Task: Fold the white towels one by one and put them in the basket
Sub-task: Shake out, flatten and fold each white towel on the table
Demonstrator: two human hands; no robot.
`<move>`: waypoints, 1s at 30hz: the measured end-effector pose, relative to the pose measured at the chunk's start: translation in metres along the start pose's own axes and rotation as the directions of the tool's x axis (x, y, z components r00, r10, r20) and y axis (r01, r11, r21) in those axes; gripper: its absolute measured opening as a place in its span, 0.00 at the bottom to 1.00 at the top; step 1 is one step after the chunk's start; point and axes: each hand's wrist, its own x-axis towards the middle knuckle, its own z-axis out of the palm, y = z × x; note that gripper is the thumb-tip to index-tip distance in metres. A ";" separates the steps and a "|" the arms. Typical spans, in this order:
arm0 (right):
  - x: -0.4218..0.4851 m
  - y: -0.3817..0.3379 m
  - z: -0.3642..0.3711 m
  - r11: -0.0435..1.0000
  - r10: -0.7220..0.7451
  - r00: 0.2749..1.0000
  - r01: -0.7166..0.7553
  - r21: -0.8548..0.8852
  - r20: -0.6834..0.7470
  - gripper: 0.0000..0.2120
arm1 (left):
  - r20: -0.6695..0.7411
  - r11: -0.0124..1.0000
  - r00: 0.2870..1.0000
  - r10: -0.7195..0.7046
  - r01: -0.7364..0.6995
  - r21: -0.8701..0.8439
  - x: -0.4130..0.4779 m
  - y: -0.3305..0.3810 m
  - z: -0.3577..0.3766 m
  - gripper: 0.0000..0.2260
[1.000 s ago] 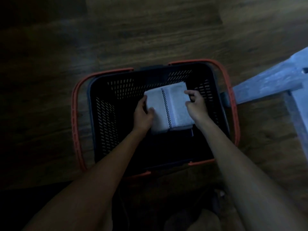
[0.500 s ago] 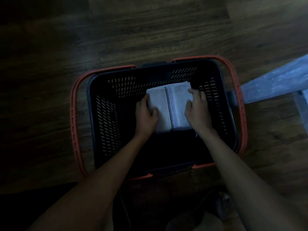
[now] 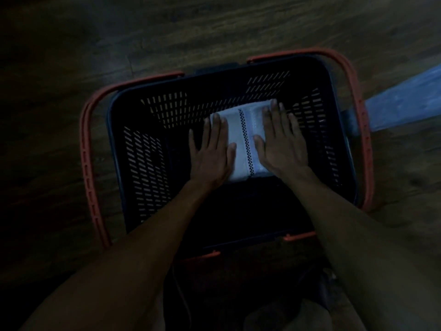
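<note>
A folded white towel [image 3: 243, 142] with a dark checkered stripe lies flat on the bottom of a black slotted basket [image 3: 148, 151] with orange handles. My left hand [image 3: 210, 151] rests palm down on the towel's left part, fingers spread. On the towel's right part my right hand [image 3: 281, 142] lies flat the same way. Neither hand grips the cloth. Both hands cover the towel's side edges.
The basket stands on a dark wooden floor [image 3: 167, 32]. An orange handle [image 3: 87, 158] hangs outside the basket's left wall and another [image 3: 362, 130] outside the right. A pale grey-blue surface [image 3: 405, 99] juts in at the right edge. The scene is dim.
Both hands let go of the towel's edges and flattened onto its top. The towel sank to the basket's bottom. The view moved closer to the basket.
</note>
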 end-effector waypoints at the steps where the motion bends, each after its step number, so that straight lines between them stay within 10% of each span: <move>1: -0.001 -0.001 -0.004 1.000 0.006 1.000 -0.006 -0.002 0.018 0.31 | 0.029 1.000 1.000 0.002 -0.002 0.000 -0.001 0.000 -0.004 0.28; 9: -0.031 -0.024 -0.091 0.999 0.035 0.995 -0.033 -0.026 0.097 0.21 | 0.016 0.999 0.999 0.040 -0.040 0.028 -0.033 0.007 -0.100 0.22; 17: -0.093 -0.025 -0.269 0.981 0.180 0.968 -0.163 0.104 -0.175 0.17 | -0.141 0.970 0.962 0.235 -0.225 0.088 -0.078 0.060 -0.258 0.13; 30: -0.279 0.004 -0.444 0.858 0.508 0.830 -0.463 0.221 -0.231 0.20 | -0.258 0.764 0.734 0.628 -0.521 0.379 -0.207 0.206 -0.399 0.14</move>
